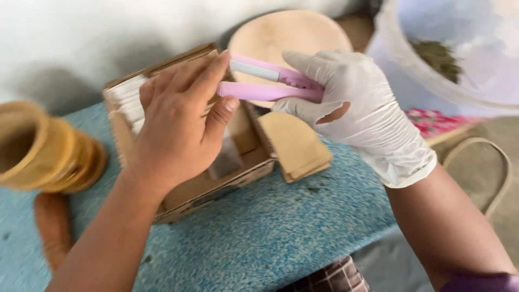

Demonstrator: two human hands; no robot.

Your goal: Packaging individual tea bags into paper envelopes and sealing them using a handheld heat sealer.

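While the gloved right hand (354,108) grips a pink sealing clip (270,81), the bare left hand (181,121) pinches its tip above the cardboard box (216,186).

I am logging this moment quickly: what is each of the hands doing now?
Left hand: bare, fingers and thumb pinching the end of the pink clip tool.
Right hand: in a white glove, closed around the other end of the pink clip tool.

bright daylight | soft shadows on wall | left edge motion-blurred
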